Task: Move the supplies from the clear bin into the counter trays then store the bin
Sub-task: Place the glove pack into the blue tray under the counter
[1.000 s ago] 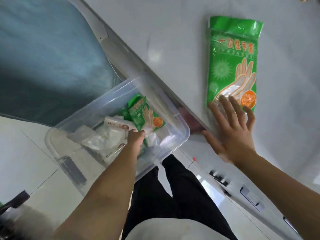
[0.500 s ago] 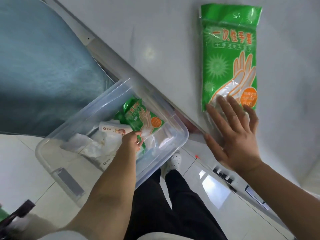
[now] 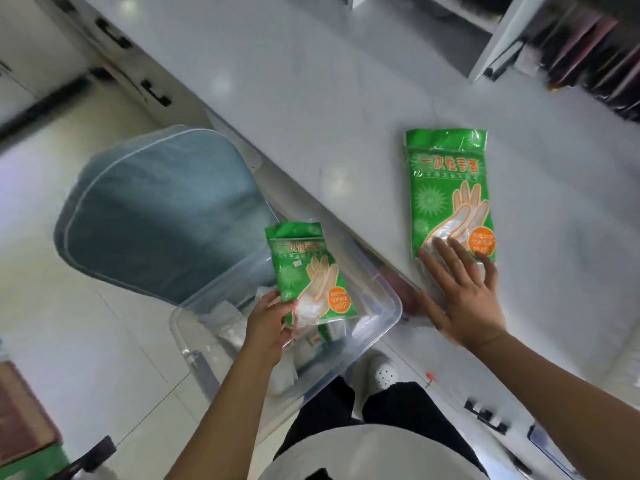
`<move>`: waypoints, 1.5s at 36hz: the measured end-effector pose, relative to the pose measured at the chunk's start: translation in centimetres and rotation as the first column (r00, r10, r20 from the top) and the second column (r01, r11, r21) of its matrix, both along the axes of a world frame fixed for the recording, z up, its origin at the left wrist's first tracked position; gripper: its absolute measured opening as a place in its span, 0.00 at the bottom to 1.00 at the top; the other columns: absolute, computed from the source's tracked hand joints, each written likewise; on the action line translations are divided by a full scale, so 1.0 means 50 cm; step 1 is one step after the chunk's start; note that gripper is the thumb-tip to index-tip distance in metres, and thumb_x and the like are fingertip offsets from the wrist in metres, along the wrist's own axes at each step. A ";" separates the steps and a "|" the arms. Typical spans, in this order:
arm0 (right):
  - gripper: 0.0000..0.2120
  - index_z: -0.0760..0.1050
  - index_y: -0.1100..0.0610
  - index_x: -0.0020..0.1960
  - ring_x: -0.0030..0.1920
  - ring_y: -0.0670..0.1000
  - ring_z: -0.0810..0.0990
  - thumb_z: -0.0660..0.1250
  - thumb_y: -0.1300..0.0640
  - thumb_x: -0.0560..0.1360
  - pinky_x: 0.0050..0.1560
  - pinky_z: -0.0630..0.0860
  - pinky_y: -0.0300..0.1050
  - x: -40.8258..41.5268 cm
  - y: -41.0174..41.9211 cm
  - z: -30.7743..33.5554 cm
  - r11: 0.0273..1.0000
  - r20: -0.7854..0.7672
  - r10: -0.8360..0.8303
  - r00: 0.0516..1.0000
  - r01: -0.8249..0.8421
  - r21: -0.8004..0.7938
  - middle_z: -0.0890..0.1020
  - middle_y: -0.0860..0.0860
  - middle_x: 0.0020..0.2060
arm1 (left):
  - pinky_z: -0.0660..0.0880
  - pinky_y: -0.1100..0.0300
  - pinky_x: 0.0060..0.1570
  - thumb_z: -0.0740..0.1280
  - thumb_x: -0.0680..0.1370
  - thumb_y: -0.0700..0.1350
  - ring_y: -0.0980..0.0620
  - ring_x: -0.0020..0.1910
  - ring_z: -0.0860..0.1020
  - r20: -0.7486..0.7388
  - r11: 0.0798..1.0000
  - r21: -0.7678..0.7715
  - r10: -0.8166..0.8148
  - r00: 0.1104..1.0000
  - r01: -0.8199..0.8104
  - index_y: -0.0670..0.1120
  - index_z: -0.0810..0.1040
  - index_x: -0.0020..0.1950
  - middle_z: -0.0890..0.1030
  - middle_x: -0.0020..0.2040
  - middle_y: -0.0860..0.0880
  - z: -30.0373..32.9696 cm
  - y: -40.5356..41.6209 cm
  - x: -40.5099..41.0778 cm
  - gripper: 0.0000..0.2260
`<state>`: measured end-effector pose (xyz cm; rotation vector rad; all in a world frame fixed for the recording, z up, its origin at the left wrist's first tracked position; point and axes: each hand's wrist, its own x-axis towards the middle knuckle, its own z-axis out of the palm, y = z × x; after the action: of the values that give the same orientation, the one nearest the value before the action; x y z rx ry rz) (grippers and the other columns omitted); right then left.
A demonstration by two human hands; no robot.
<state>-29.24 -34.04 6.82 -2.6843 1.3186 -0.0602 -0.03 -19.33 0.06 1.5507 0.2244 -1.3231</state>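
A blue-grey cushioned chair seat (image 3: 162, 216) with pale piping sits on a glossy white tiled floor (image 3: 86, 341), tucked against the cabinet front. White cabinet doors with black handles (image 3: 156, 93) run along the upper left. A brown mat (image 3: 20, 417) lies at the lower left edge. The person wears black trousers (image 3: 398, 407) and a white perforated shoe (image 3: 382, 372). A small red mark (image 3: 429, 377) shows on the floor

kitchen: white counter (image 3: 311, 98), drawers (image 3: 138, 64)
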 end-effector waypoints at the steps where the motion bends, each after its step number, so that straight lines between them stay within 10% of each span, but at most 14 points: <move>1: 0.32 0.64 0.50 0.77 0.78 0.56 0.59 0.45 0.34 0.80 0.74 0.54 0.65 0.000 0.000 0.004 1.000 -0.018 -0.006 1.000 0.006 0.028 0.65 0.54 0.77 | 0.75 0.61 0.28 0.71 0.73 0.33 0.56 0.30 0.82 0.013 0.999 -0.036 0.015 1.000 -0.015 0.50 0.80 0.60 0.86 0.40 0.50 0.029 0.006 0.001 0.19; 7: 0.35 0.62 0.45 0.78 0.80 0.51 0.53 0.44 0.30 0.76 0.77 0.46 0.61 0.014 0.009 0.023 0.987 0.004 -0.094 0.996 0.093 0.131 0.60 0.48 0.79 | 0.78 0.59 0.29 0.70 0.73 0.30 0.53 0.38 0.85 0.017 0.963 -0.251 0.110 0.994 -0.102 0.49 0.79 0.58 0.86 0.43 0.50 0.168 0.026 -0.014 0.19; 13: 0.24 0.71 0.51 0.71 0.72 0.56 0.66 0.69 0.49 0.77 0.70 0.66 0.58 0.052 0.009 0.093 0.902 0.521 -0.420 0.743 0.277 0.331 0.66 0.54 0.74 | 0.82 0.52 0.42 0.73 0.66 0.34 0.48 0.48 0.85 0.002 0.897 -0.439 0.050 0.999 -0.044 0.47 0.78 0.61 0.85 0.51 0.47 0.260 0.008 -0.061 0.24; 18: 0.23 0.74 0.49 0.68 0.61 0.54 0.79 0.72 0.53 0.73 0.57 0.78 0.55 0.058 -0.027 0.181 0.424 0.394 -0.826 0.403 -0.017 0.906 0.79 0.53 0.63 | 0.82 0.52 0.43 0.74 0.67 0.33 0.46 0.51 0.84 0.010 0.864 -0.503 -0.017 1.000 0.020 0.47 0.78 0.61 0.84 0.53 0.45 0.307 -0.040 -0.109 0.24; 24: 0.25 0.77 0.51 0.65 0.52 0.56 0.82 0.73 0.52 0.68 0.47 0.75 0.50 0.022 -0.077 0.232 0.088 0.218 -0.842 0.493 -0.274 0.958 0.84 0.56 0.57 | 0.81 0.51 0.49 0.79 0.63 0.37 0.41 0.57 0.82 0.026 0.813 -0.573 -0.114 0.993 0.109 0.46 0.78 0.64 0.82 0.60 0.40 0.347 -0.097 -0.148 0.30; 32: 0.17 0.79 0.53 0.62 0.50 0.56 0.84 0.70 0.63 0.74 0.57 0.79 0.61 -0.063 -0.164 0.212 0.138 0.215 -0.861 0.461 -0.196 0.971 0.85 0.59 0.54 | 0.81 0.50 0.39 0.78 0.65 0.35 0.43 0.48 0.83 0.086 0.879 -0.397 -0.252 0.964 0.266 0.45 0.78 0.63 0.82 0.57 0.41 0.324 -0.208 -0.201 0.28; 37: 0.17 0.78 0.54 0.61 0.38 0.50 0.85 0.69 0.67 0.74 0.34 0.81 0.45 -0.076 -0.223 0.192 0.190 0.202 -0.893 0.402 -0.070 0.979 0.86 0.56 0.45 | 0.74 0.54 0.36 0.77 0.66 0.34 0.47 0.35 0.77 0.142 0.900 -0.284 -0.302 0.943 0.331 0.46 0.78 0.61 0.80 0.44 0.43 0.304 -0.287 -0.232 0.25; 41: 0.21 0.78 0.53 0.62 0.43 0.57 0.87 0.72 0.68 0.72 0.46 0.84 0.59 -0.079 -0.276 0.173 0.308 0.288 -0.883 0.371 -0.006 0.951 0.84 0.63 0.49 | 0.76 0.58 0.32 0.72 0.72 0.29 0.51 0.34 0.80 0.211 0.911 -0.205 -0.316 0.925 0.358 0.46 0.79 0.61 0.82 0.41 0.46 0.284 -0.341 -0.238 0.21; 54: 0.28 0.66 0.27 0.58 0.44 0.45 0.82 0.72 0.55 0.72 0.38 0.80 0.43 -0.099 -0.285 0.072 0.538 0.268 -0.687 0.675 0.226 0.812 0.78 0.40 0.46 | 0.77 0.63 0.30 0.75 0.71 0.32 0.58 0.35 0.83 0.398 0.882 0.121 -0.464 0.791 0.456 0.49 0.80 0.54 0.85 0.38 0.52 0.227 -0.379 -0.266 0.17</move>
<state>-34.17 -48.27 10.41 -1.3866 1.4193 -0.3024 -13.36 -38.26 11.40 1.9410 -0.4454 -1.3068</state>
